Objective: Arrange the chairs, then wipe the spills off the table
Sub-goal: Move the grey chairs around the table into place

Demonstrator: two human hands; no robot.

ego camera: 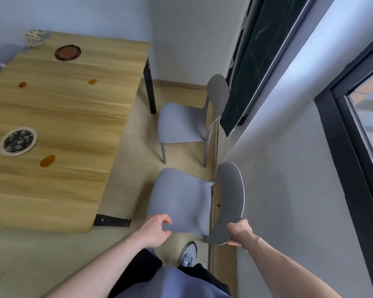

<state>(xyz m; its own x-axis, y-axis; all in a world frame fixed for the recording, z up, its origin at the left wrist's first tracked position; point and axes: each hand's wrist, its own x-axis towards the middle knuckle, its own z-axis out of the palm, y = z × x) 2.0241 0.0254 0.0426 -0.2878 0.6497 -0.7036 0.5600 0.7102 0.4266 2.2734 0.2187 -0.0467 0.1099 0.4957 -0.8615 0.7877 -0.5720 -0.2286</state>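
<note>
A grey chair stands close in front of me, between the wooden table and the wall. My left hand grips the front edge of its seat. My right hand holds the near end of its curved backrest. A second grey chair stands farther away by the wall, facing the table. Three brown spills lie on the tabletop: one near me, one in the middle and one at the left.
On the table are a patterned coaster, a dark round coaster and a patterned cloth at the far edge. A wall with a dark window frame runs along the right. My shoe is below the chair.
</note>
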